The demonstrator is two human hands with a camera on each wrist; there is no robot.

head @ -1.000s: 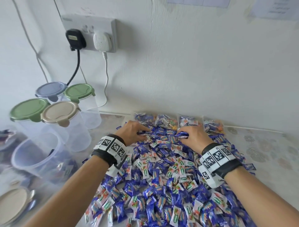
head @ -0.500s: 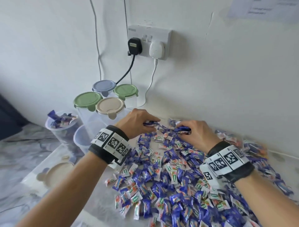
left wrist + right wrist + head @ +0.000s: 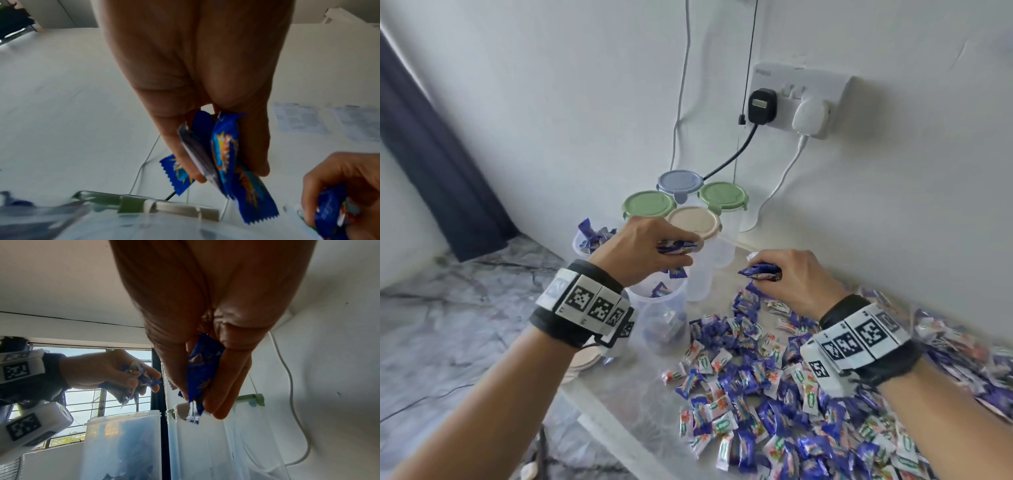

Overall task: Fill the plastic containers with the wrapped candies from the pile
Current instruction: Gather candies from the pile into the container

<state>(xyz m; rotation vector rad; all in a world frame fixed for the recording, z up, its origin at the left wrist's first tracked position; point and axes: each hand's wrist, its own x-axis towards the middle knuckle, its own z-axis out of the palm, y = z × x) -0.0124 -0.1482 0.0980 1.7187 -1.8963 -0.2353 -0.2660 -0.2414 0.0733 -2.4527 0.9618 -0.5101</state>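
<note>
because the left hand (image 3: 650,246) pinches a loose bunch of candies (image 3: 676,247) over the open container (image 3: 659,308) mid-frame, some could miss. the right hand (image 3: 796,277) pinches more candies, which might slip onto the bench (image 3: 619,404).

The left hand (image 3: 643,250) grips several blue wrapped candies (image 3: 676,246) directly above the open container (image 3: 659,318). The right hand (image 3: 796,277) grips more candies (image 3: 760,272) to the right of that container, above the candy pile (image 3: 774,383). Four lidded containers (image 3: 693,222) stand behind it.
</note>
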